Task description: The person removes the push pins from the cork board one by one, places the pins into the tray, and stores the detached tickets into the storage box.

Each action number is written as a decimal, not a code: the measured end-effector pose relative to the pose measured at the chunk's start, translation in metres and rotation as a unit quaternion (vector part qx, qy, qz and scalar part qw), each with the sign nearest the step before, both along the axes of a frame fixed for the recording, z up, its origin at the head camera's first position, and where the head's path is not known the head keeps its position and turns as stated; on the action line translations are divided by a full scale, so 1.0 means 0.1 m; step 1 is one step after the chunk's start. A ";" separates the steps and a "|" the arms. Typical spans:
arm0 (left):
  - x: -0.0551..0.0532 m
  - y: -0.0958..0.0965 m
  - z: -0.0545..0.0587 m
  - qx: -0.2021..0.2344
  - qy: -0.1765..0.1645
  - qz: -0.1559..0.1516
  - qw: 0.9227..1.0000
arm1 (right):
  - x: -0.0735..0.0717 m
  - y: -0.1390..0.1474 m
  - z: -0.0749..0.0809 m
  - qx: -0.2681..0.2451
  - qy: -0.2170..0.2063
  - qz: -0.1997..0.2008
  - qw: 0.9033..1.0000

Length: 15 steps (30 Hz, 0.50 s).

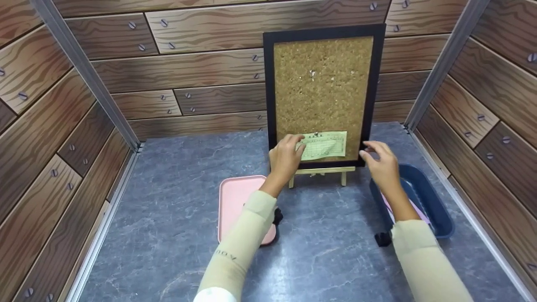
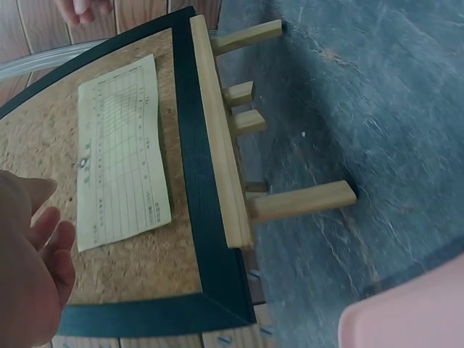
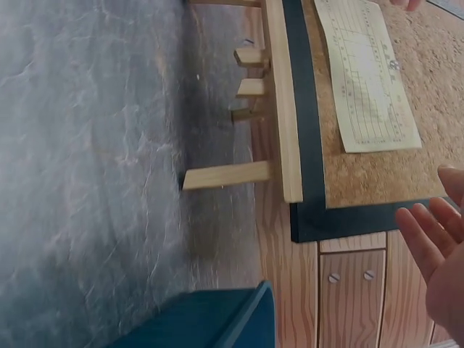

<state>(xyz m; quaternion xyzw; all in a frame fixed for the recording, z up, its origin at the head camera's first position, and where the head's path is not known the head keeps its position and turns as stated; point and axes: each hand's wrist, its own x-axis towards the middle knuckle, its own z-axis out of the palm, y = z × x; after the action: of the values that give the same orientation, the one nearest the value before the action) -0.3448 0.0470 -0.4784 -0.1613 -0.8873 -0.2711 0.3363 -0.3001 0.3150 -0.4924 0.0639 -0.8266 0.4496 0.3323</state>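
A pale green printed slip of paper (image 1: 324,146) hangs low on a black-framed corkboard (image 1: 323,100), held by one clear push pin (image 2: 84,163) at the middle of its top edge. My left hand (image 1: 287,156) hovers by the slip's left edge in the head view; the left wrist view shows a gap between its loosely bent fingers and the paper. At the board's lower right corner is my right hand (image 1: 382,164), fingers relaxed and holding nothing. Whether it touches the black frame (image 3: 310,145) I cannot tell.
A small wooden easel (image 1: 323,171) carries the board. To the left lies a pink tray (image 1: 235,193), partly behind my left arm. On the right stands a dark blue bin (image 1: 440,214) with something pink inside. More clear pins (image 1: 312,74) stick in the upper cork.
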 end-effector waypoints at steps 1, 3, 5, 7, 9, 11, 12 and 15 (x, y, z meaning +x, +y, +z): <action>-0.02 0.03 0.00 -0.002 0.005 0.003 1.000 | -0.03 -0.02 0.00 0.003 0.002 0.003 1.000; -0.05 0.08 0.00 -0.006 0.014 0.007 1.000 | -0.09 -0.06 0.01 0.010 0.009 0.005 1.000; -0.09 0.14 -0.01 -0.011 0.019 0.012 1.000 | -0.14 -0.10 0.02 0.015 0.007 0.008 1.000; -0.12 0.19 -0.02 -0.015 0.022 0.018 0.999 | -0.19 -0.13 0.03 0.019 0.002 0.007 1.000; -0.15 0.23 -0.03 -0.017 0.021 0.022 0.999 | -0.23 -0.16 0.05 0.021 -0.002 0.007 1.000; -0.18 0.27 -0.04 -0.020 0.024 0.026 0.999 | -0.28 -0.19 0.06 0.023 -0.004 0.007 1.000; -0.20 0.28 -0.04 -0.023 0.026 0.027 0.999 | -0.30 -0.20 0.06 0.024 0.000 0.007 1.000; -0.23 0.32 -0.05 -0.037 0.032 0.033 0.998 | -0.36 -0.23 0.05 0.026 0.001 0.004 1.000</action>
<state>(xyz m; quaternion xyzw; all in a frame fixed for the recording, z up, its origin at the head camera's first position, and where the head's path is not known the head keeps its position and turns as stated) -0.3677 0.0794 -0.4832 -0.1528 -0.8904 -0.2220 0.3668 -0.3365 0.2915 -0.4870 0.0763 -0.8372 0.4293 0.3301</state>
